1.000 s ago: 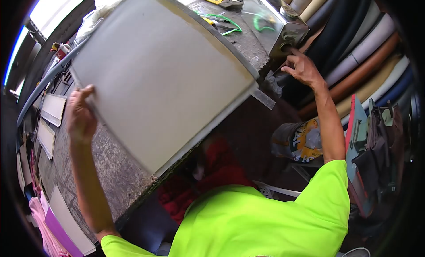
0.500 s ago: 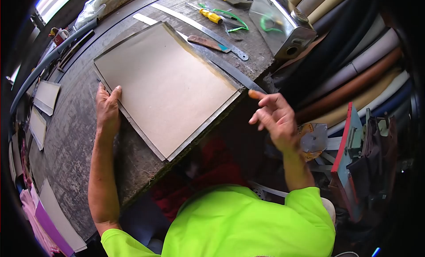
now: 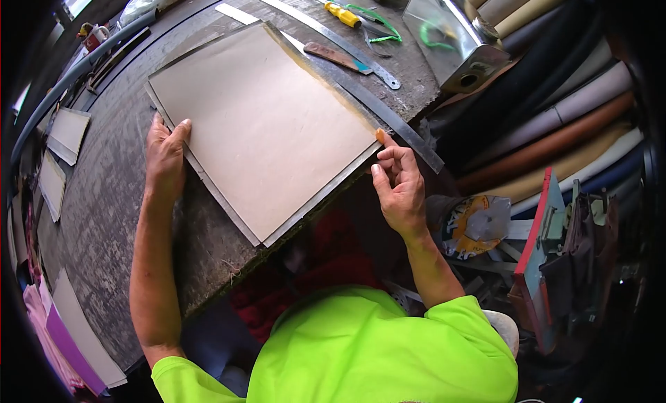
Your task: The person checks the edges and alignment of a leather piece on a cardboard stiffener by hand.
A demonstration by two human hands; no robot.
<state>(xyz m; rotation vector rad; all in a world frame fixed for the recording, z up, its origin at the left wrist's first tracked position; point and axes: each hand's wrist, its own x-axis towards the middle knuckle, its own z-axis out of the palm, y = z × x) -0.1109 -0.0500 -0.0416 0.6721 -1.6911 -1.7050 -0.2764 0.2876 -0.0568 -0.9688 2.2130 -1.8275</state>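
Observation:
A stack of beige cardboard sheets lies at the table's near corner, with a brownish wet-looking strip along the top sheet's right edge. My left hand grips the stack's left edge, thumb on top and fingers partly hidden beneath. At the right corner of the stack is my right hand. Its index finger is stretched out, with an orange-brown smear on the tip that touches or nearly touches the sheet. Thumb and other fingers are loosely bent, with nothing visible between them. A metal ruler lies beside the stack, jutting past the table edge.
On the worn table beyond the stack lie a wooden-handled knife, a yellow-handled screwdriver and a second metal strip. A metal can stands at the far right corner. Rolls of material fill the right side.
My right hand has moved left and inward, bringing its smeared index finger to the sheet's right corner. My left hand keeps its grip. The view has shifted slightly.

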